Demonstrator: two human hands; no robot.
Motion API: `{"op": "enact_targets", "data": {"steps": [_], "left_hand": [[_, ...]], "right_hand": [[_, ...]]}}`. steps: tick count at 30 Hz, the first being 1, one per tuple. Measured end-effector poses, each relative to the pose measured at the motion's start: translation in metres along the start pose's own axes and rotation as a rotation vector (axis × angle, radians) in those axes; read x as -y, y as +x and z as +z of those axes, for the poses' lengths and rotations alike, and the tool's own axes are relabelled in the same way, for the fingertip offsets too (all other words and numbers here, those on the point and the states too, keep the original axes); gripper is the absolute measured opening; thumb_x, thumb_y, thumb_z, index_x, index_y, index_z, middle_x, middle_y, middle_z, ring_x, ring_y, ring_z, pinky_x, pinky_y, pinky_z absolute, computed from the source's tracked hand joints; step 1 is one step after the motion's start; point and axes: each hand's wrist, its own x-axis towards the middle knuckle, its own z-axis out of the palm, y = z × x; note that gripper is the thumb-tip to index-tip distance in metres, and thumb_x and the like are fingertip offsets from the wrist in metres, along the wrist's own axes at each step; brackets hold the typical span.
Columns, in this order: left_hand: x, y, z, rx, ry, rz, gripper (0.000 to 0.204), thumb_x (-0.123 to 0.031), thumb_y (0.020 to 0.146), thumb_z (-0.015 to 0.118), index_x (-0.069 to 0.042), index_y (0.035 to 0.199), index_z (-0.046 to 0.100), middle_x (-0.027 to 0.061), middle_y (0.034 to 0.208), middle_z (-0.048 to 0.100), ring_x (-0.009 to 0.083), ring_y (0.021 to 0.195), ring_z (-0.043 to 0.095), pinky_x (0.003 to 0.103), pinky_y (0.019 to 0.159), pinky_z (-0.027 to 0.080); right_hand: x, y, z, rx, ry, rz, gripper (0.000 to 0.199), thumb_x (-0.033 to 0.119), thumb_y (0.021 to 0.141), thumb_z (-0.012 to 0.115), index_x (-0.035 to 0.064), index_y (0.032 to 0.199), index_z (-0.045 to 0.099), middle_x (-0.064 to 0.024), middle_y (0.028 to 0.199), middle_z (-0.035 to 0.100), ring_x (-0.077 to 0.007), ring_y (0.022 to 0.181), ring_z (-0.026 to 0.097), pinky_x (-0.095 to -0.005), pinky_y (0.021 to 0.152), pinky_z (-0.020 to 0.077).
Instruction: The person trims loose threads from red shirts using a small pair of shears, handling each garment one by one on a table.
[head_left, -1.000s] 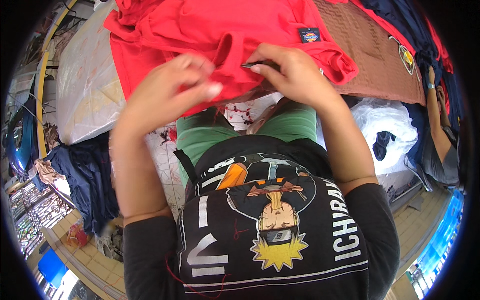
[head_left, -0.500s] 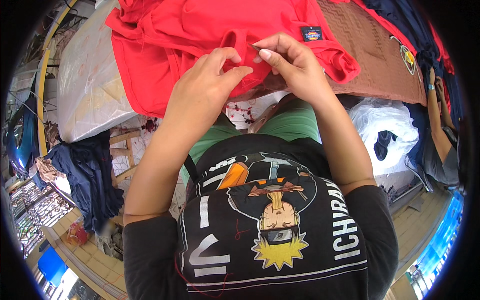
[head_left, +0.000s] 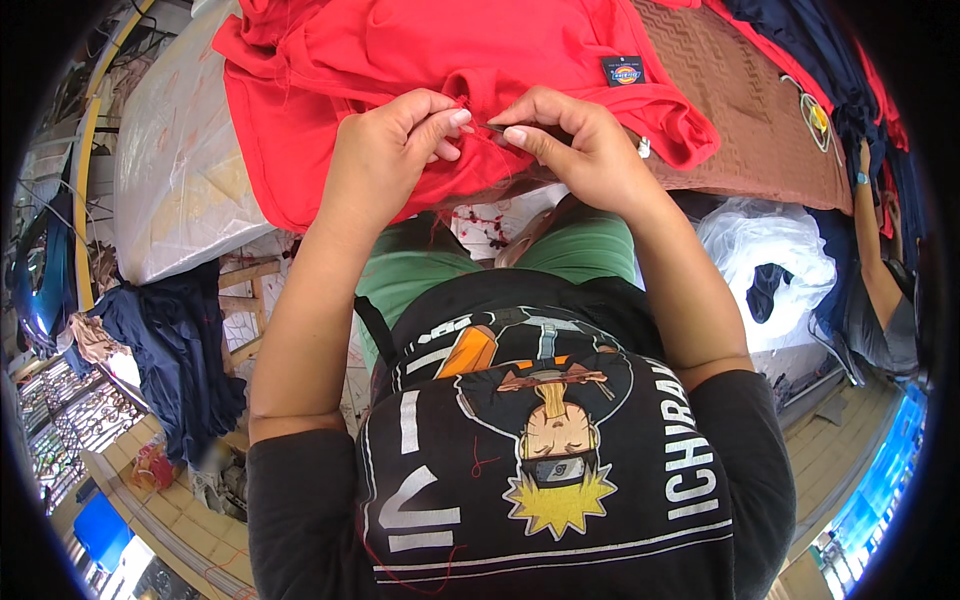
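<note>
Since half a second ago, the left hand [head_left: 392,150] has been shifting slightly leftward and drawing its thumb and forefinger together, while the right hand [head_left: 592,150] has been lowering the tip of its tool. From the head camera, I am seeing both hands working above the near part of a red garment [head_left: 285,125], which is lying loosely folded on a brown textured cover [head_left: 745,120] and overhanging its near edge. On the right side, I am keeping thumb and fingers pinched on a thin dark tool [head_left: 494,127]; its tip is pointing toward the left hand, and its remaining length is disappearing inside the grip. On the left side, I am holding the fingertips nearly together at a small tuft of red thread [head_left: 461,102]; I cannot tell whether they are gripping it. Both sets of fingertips are staying near each other, with a narrow gap between them. Beyond the right hand, a black label [head_left: 623,71] is lying on the garment. Below the cover's right part, a clear plastic bag [head_left: 735,240] is bulging outward. At the far right, another person's arm [head_left: 876,270] is reaching up beside dark blue cloth [head_left: 800,40].
</note>
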Motion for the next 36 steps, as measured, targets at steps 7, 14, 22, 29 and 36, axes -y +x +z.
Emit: {"op": "enact_targets", "data": {"steps": [7, 14, 22, 29, 36], "left_hand": [[-0.002, 0.0, 0.002, 0.005, 0.02, 0.034, 0.015, -0.017, 0.092, 0.063, -0.003, 0.095, 0.066, 0.0028, 0.077, 0.069, 0.0075, 0.07, 0.066, 0.022, 0.062, 0.053], [-0.003, 0.0, 0.003, -0.003, 0.102, 0.108, 0.015, -0.017, 0.09, 0.065, -0.002, 0.094, 0.066, 0.0042, 0.075, 0.069, 0.0088, 0.068, 0.067, 0.023, 0.061, 0.053], [-0.009, -0.002, 0.005, -0.01, 0.194, 0.164, 0.015, -0.017, 0.089, 0.065, -0.003, 0.095, 0.066, 0.0063, 0.078, 0.07, 0.0122, 0.068, 0.068, 0.024, 0.06, 0.052], [-0.068, -0.051, -0.077, 0.626, 0.643, 0.006, 0.025, -0.026, 0.076, 0.073, -0.004, 0.085, 0.067, 0.0116, 0.085, 0.065, 0.0281, 0.076, 0.064, 0.035, 0.064, 0.049], [-0.046, -0.062, 0.002, 0.027, 0.659, 0.315, 0.03, -0.017, 0.072, 0.078, -0.006, 0.097, 0.066, 0.0057, 0.096, 0.058, 0.0212, 0.074, 0.06, 0.033, 0.064, 0.049]], "right_hand": [[0.01, 0.001, -0.001, 0.059, -0.26, 0.033, 0.016, 0.007, 0.091, 0.06, -0.0013, 0.105, 0.063, -0.0041, 0.09, 0.065, -0.0093, 0.087, 0.059, -0.0255, 0.081, 0.0472], [0.017, 0.002, 0.001, 0.048, -0.406, -0.02, 0.017, 0.01, 0.09, 0.062, 0.0026, 0.105, 0.063, -0.0083, 0.087, 0.064, -0.0147, 0.08, 0.061, -0.0289, 0.074, 0.0482], [0.028, 0.002, 0.0, 0.063, -0.574, -0.081, 0.018, 0.012, 0.088, 0.064, 0.0042, 0.104, 0.061, -0.0116, 0.079, 0.062, -0.0206, 0.069, 0.061, -0.0311, 0.065, 0.0476], [0.027, -0.008, -0.026, -0.11, -0.543, -0.1, 0.021, 0.017, 0.087, 0.064, 0.0056, 0.105, 0.062, -0.0107, 0.074, 0.063, -0.0204, 0.065, 0.061, -0.0339, 0.063, 0.0472], [0.018, -0.008, -0.023, -0.128, -0.38, -0.118, 0.024, 0.017, 0.087, 0.066, 0.0038, 0.106, 0.061, -0.0105, 0.079, 0.064, -0.0169, 0.068, 0.059, -0.0317, 0.066, 0.0483]]}}
